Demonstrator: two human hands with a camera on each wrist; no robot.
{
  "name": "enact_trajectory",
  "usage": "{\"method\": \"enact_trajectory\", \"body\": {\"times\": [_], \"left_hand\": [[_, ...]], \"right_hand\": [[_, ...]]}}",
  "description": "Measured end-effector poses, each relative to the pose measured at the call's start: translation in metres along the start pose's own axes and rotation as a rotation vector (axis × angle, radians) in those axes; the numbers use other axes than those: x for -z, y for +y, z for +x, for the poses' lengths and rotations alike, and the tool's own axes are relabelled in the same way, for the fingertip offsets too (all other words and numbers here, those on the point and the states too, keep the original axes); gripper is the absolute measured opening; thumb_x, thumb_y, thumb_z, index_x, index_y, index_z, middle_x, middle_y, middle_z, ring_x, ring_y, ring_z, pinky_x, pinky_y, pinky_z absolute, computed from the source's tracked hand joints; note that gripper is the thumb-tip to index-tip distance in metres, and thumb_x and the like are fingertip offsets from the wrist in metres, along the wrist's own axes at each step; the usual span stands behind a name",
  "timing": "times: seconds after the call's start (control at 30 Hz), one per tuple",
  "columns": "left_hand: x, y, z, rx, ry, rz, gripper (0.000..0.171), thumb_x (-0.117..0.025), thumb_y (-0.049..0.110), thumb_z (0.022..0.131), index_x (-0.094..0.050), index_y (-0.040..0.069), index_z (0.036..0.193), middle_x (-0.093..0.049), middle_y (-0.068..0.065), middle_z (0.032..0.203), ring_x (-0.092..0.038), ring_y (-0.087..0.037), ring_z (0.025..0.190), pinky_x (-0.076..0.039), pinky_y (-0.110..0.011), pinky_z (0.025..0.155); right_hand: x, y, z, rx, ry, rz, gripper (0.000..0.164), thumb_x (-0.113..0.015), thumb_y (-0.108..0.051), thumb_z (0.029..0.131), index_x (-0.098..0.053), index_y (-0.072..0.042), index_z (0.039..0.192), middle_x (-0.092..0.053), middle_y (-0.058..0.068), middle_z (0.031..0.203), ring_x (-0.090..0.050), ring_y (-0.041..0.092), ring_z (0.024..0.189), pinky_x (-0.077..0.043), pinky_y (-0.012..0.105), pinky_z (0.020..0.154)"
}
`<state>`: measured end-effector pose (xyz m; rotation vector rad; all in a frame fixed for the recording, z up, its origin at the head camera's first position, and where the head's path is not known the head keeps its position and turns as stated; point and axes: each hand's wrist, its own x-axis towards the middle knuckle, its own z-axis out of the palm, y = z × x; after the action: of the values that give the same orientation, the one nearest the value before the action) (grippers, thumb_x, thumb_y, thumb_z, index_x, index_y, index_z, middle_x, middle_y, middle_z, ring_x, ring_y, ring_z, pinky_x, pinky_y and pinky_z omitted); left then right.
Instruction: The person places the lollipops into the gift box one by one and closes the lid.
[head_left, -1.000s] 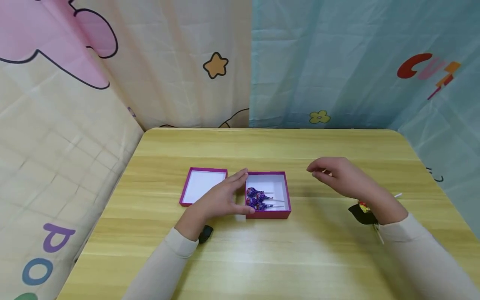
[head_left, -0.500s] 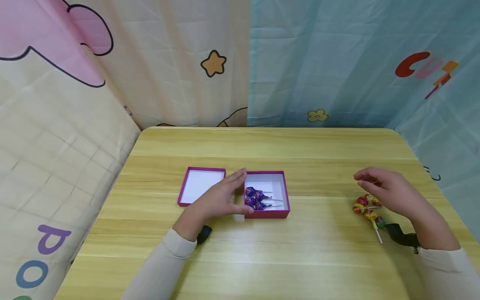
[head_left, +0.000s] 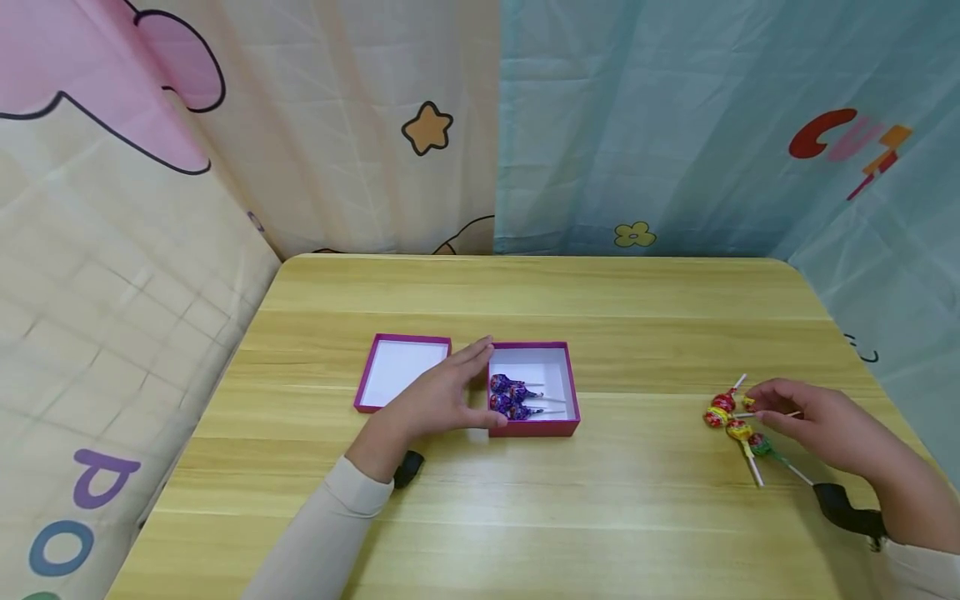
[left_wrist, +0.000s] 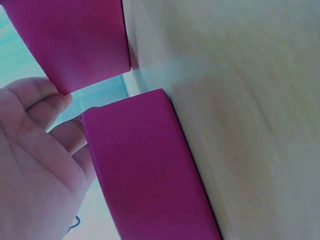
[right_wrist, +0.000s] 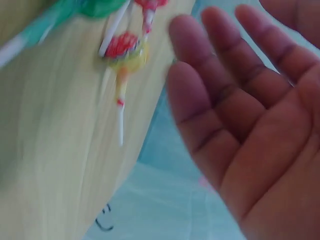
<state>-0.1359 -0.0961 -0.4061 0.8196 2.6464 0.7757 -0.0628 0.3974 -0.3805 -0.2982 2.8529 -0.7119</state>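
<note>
A magenta box (head_left: pixel 536 429) holds several purple-wrapped lollipops (head_left: pixel 512 396) at its left side. My left hand (head_left: pixel 438 396) spans its left wall, thumb at the front rim and fingertips at the back corner. In the left wrist view, these nearly straight fingers (left_wrist: pixel 47 107) reach between the box (left_wrist: pixel 80 45) and the lid (left_wrist: pixel 145 170). My right hand (head_left: pixel 821 425) hovers over a cluster of lollipops at the right: red (head_left: pixel 723 402), yellow-red (head_left: pixel 717 416), yellow (head_left: pixel 738 429) and green (head_left: pixel 760 444). Its fingers, loosely bent, partly cover another yellow one (head_left: pixel 748 402). The right wrist view shows nothing gripped.
The magenta lid (head_left: pixel 405 371) lies inside-up, left of the box. All of this is on a wooden table (head_left: pixel 600 500), with printed curtains (head_left: pixel 637 125) behind and at the sides. Black camera mounts (head_left: pixel 847 510) hang under both wrists.
My right hand has moved right and down from near the box to the loose lollipops, uncovering most of them. The left hand has stayed at the box.
</note>
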Motion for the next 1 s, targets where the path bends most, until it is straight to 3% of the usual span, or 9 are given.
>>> {"method": "enact_trajectory", "body": {"times": [0.2,0.4,0.77,1.0], "left_hand": [[0.0,-0.001,-0.001,-0.002,0.002,0.001,0.112,-0.071,0.072,0.075,-0.021,0.016,0.159,-0.012,0.007,0.166,-0.013,-0.014,0.15,-0.022,-0.04,0.118],[-0.001,-0.001,0.0,-0.006,0.011,-0.005,0.112,-0.07,0.073,0.075,-0.022,0.017,0.159,-0.013,0.006,0.166,-0.014,-0.015,0.15,-0.023,-0.041,0.117],[-0.001,0.0,0.001,-0.003,-0.001,0.002,0.112,-0.071,0.072,0.075,-0.021,0.018,0.159,-0.012,0.007,0.166,-0.014,-0.016,0.15,-0.022,-0.041,0.118],[-0.001,-0.001,0.001,-0.003,0.002,0.005,0.112,-0.071,0.073,0.075,-0.022,0.016,0.159,-0.012,0.006,0.166,-0.014,-0.017,0.15,-0.022,-0.041,0.118]], "right_hand": [[-0.007,0.012,-0.007,-0.031,-0.09,0.03,0.021,-0.064,-0.01,0.097,-0.064,0.001,0.115,-0.064,0.003,0.102,-0.055,-0.004,0.084,-0.052,0.025,0.066],[-0.015,0.02,-0.01,-0.053,-0.121,0.028,0.018,-0.066,-0.009,0.096,-0.065,0.001,0.111,-0.066,0.006,0.105,-0.053,-0.008,0.086,-0.052,0.024,0.068],[-0.02,0.021,-0.012,-0.113,-0.146,0.016,0.012,-0.065,-0.012,0.096,-0.064,-0.005,0.105,-0.066,0.003,0.101,-0.057,0.002,0.086,-0.051,0.026,0.068],[-0.02,0.02,-0.012,-0.098,-0.149,0.025,0.011,-0.064,-0.01,0.097,-0.062,-0.004,0.105,-0.066,0.002,0.097,-0.054,-0.003,0.081,-0.05,0.026,0.065]]}}
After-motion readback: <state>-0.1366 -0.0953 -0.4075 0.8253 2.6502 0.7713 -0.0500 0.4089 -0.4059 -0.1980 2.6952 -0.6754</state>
